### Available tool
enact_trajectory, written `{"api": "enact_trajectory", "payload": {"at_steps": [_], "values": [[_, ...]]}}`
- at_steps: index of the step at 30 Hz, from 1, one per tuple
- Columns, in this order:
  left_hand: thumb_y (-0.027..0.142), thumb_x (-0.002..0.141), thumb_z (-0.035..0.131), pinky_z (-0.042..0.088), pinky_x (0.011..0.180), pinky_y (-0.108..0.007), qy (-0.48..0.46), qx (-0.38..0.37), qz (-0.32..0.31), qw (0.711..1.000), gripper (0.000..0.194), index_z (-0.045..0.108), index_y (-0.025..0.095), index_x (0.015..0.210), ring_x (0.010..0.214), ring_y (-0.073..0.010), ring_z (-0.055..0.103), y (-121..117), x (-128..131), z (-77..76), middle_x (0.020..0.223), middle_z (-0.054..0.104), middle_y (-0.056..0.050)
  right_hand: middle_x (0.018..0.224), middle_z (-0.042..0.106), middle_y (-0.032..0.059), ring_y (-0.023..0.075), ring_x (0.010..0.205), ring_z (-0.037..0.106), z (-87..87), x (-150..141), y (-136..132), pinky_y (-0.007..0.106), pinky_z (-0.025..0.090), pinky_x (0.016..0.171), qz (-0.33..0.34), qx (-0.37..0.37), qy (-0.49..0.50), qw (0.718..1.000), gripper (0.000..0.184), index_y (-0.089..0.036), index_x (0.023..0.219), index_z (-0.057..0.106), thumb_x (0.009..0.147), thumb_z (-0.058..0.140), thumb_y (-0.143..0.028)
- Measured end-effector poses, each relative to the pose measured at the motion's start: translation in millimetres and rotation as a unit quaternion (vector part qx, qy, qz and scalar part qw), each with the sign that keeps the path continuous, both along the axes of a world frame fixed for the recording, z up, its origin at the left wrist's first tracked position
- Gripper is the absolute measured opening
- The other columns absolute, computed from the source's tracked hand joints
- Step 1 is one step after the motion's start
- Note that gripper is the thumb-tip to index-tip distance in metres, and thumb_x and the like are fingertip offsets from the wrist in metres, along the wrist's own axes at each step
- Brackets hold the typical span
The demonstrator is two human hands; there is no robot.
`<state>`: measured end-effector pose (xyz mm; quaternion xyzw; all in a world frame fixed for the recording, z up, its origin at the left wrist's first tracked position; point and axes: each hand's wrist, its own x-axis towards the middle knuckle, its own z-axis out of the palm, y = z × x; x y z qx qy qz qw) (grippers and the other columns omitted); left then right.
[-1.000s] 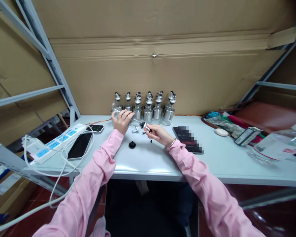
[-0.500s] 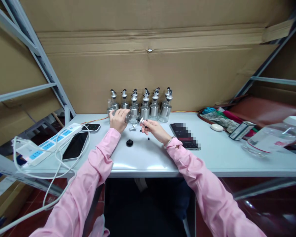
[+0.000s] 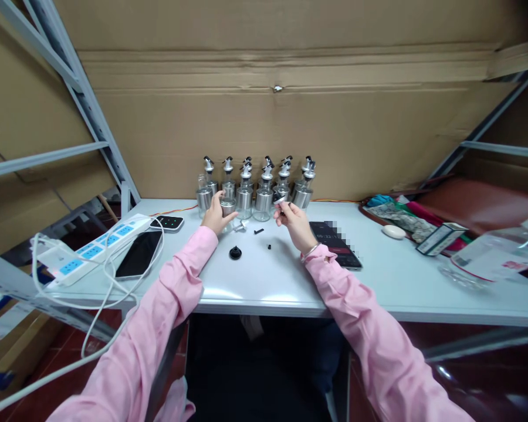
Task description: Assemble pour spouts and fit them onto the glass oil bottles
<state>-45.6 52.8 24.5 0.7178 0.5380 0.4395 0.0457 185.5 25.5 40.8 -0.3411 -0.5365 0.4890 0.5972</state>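
My left hand [image 3: 215,218] is beside a glass bottle with a metal band [image 3: 227,206], thumb and fingers spread apart; I cannot tell whether it touches the glass. Between the fingertips of my right hand [image 3: 295,227] is a small black and silver bottle stopper [image 3: 278,198], raised above the table. Loose parts lie between the hands: a silver pour spout [image 3: 242,225], a thin black piece [image 3: 259,231], a tiny black plug [image 3: 269,247] and a round black cap [image 3: 234,253]. Behind them stand several glass bottles [image 3: 263,199], most topped with pour spouts.
A phone showing a timer [image 3: 334,246] lies right of my right hand. On the left are a power strip [image 3: 101,249] with looped white cables and a dark phone [image 3: 139,254]. A small box [image 3: 440,239] and a clear plastic jug [image 3: 497,252] sit right. Cardboard [image 3: 290,129] closes the back.
My left hand has let go of the tilted bottle, which now stands upright. My right hand has drawn right and up with the stopper. A thin black piece now shows on the table.
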Motion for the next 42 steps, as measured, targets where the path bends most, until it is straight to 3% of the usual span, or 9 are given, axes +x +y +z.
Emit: {"api": "enact_trajectory", "payload": {"at_steps": [8,12,18,23,26,30,33,37,42], "values": [[0.022,0.075,0.058,0.024,0.109,-0.048,0.068,0.062,0.027,0.995,0.08,0.011,0.009,0.138,0.134,-0.0319,0.02,16,-13,-22.0,0.14,0.023,-0.022,0.058,0.055,-0.004,0.0042,0.043,0.045,0.5,2,0,0.019,0.037,0.045,-0.011,-0.044,0.044,0.998,0.032,-0.016,0.077,0.054,0.073,0.062,-0.048],[0.008,0.072,0.049,0.02,0.111,-0.047,0.118,0.045,0.032,0.992,0.082,0.006,0.011,0.141,0.137,-0.0298,0.013,16,-15,-23.0,0.147,0.012,-0.018,0.057,0.056,-0.0039,0.0046,0.042,0.046,0.5,0,-1,0.019,0.037,0.046,-0.009,-0.052,0.034,0.998,0.03,-0.016,0.076,0.054,0.074,0.061,-0.046],[0.01,0.073,0.049,0.02,0.111,-0.044,0.168,0.0,0.025,0.986,0.08,0.005,0.002,0.139,0.138,-0.0291,0.003,14,-9,-23.6,0.148,0.0,-0.023,0.057,0.058,-0.0038,0.0057,0.04,0.047,0.0,-1,-1,0.021,0.038,0.046,-0.029,-0.073,0.016,0.997,0.027,-0.018,0.075,0.05,0.077,0.059,-0.043],[0.013,0.075,0.05,0.023,0.109,-0.049,0.21,-0.089,0.084,0.97,0.077,0.008,0.0,0.139,0.138,-0.0308,0.002,4,2,-19.6,0.148,0.001,-0.022,0.059,0.058,-0.0033,0.0065,0.042,0.048,-1.6,0,-2,0.022,0.038,0.048,-0.015,-0.072,-0.018,0.997,0.029,-0.018,0.076,0.049,0.076,0.058,-0.046],[0.013,0.076,0.051,0.023,0.108,-0.048,0.227,-0.092,0.097,0.965,0.074,0.014,0.001,0.138,0.138,-0.0303,0.008,-6,6,-10.4,0.148,0.006,-0.022,0.058,0.059,-0.0026,0.0097,0.045,0.051,-4.5,0,-1,0.024,0.039,0.051,-0.006,-0.049,-0.091,0.995,0.031,-0.02,0.077,0.044,0.08,0.05,-0.051],[0.015,0.08,0.047,0.034,0.101,-0.044,0.201,-0.009,0.127,0.971,0.046,0.042,0.008,0.126,0.125,-0.0298,0.036,-21,14,5.2,0.133,0.041,-0.019,0.07,0.066,0.0024,0.0171,0.076,0.06,-11.5,1,1,0.03,0.042,0.069,-0.006,0.045,-0.27,0.962,0.029,-0.022,0.076,0.04,0.086,0.038,-0.049],[0.014,0.084,0.038,0.04,0.091,-0.039,0.194,0.033,0.016,0.98,0.036,0.051,0.015,0.118,0.109,-0.0241,0.05,-26,20,5.9,0.115,0.057,-0.011,0.084,0.069,0.0047,0.0181,0.09,0.058,-18.0,1,2,0.034,0.039,0.083,0.044,0.08,-0.356,0.93,0.024,-0.022,0.079,0.042,0.089,0.034,-0.042],[0.001,0.074,0.038,0.035,0.095,-0.039,0.218,-0.001,-0.16,0.963,0.046,0.057,0.021,0.111,0.114,-0.0197,0.048,-18,26,-10.5,0.115,0.061,-0.003,0.093,0.069,0.0067,0.0192,0.095,0.059,-23.4,0,4,0.035,0.038,0.088,0.07,0.086,-0.403,0.909,0.02,-0.021,0.083,0.045,0.09,0.034,-0.036],[-0.002,0.068,0.039,0.031,0.096,-0.042,0.221,-0.029,-0.158,0.962,0.04,0.065,0.022,0.088,0.109,-0.0188,0.051,-10,24,-18.4,0.108,0.065,-0.001,0.094,0.069,0.0065,0.0191,0.096,0.06,-21.4,1,3,0.034,0.038,0.088,0.053,0.078,-0.433,0.896,0.017,-0.021,0.085,0.045,0.091,0.034,-0.031]]}}
